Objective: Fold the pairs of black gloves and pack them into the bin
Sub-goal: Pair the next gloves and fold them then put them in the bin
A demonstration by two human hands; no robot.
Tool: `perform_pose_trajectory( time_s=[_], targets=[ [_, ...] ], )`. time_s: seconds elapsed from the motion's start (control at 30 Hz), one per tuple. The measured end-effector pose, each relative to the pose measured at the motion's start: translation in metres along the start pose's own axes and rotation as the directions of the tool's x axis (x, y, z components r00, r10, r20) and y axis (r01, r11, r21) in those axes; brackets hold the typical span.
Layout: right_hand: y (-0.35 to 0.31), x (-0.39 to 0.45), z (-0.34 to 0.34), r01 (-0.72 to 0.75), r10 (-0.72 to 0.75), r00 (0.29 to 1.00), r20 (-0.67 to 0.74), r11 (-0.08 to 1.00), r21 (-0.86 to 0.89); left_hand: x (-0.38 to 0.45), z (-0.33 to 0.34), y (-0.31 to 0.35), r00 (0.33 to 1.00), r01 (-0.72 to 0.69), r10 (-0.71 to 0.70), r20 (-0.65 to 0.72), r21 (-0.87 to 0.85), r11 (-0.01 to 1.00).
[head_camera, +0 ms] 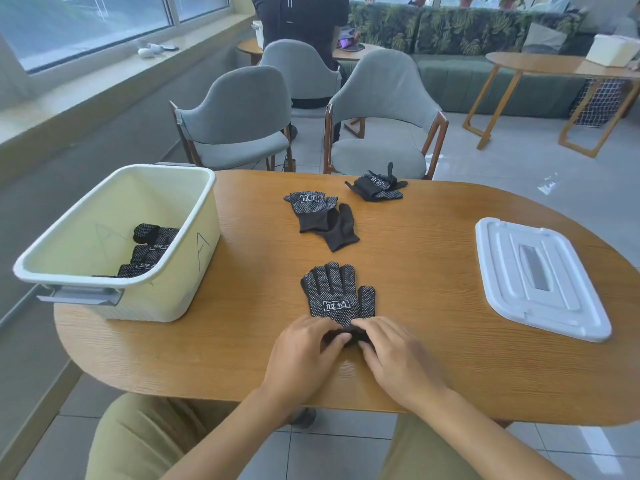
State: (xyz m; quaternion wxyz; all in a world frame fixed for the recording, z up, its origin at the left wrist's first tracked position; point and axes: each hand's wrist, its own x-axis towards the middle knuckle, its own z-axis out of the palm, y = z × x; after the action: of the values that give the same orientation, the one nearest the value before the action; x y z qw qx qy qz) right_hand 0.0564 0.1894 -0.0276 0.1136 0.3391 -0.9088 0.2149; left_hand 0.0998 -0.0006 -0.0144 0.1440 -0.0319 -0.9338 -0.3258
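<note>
- Both hands meet at lower centre: left hand and right hand pinch the cuff of the dotted black glove pair with curled fingers.
- That pair lies flat, fingers pointing away.
- Folded pairs sit inside the cream bin, left.

Dotted black gloves flat; bin left
</note>
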Motion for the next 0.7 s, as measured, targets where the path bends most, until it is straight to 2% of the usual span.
perform_pose_trajectory(
  time_s=[0.17,0.37,0.43,0.6,0.7],
  targets=[
    [-0.005,0.003,-0.005,-0.181,0.185,0.983,-0.016,0.972,0.150,-0.003,-0.005,-0.016,0.983,-0.106,0.105,0.149,-0.002,0.994],
    [-0.002,0.001,-0.002,-0.106,0.104,0.994,0.026,0.985,0.139,-0.005,-0.002,-0.015,0.990,-0.128,0.127,0.055,0.022,0.992],
    [0.000,0.001,-0.002,-0.127,0.124,0.992,0.030,0.983,0.130,-0.006,-0.001,-0.012,0.996,-0.083,0.084,0.037,-0.025,0.996],
    [0.000,0.018,0.001,-0.347,0.347,0.936,0.051,0.895,0.280,0.002,0.004,-0.011,0.987,0.158,-0.161,0.000,-0.196,0.968],
    [0.002,0.032,0.003,-0.413,0.412,0.908,0.071,0.855,0.313,0.012,0.007,-0.008,0.978,0.194,-0.205,-0.041,-0.184,0.964]
  ],
)
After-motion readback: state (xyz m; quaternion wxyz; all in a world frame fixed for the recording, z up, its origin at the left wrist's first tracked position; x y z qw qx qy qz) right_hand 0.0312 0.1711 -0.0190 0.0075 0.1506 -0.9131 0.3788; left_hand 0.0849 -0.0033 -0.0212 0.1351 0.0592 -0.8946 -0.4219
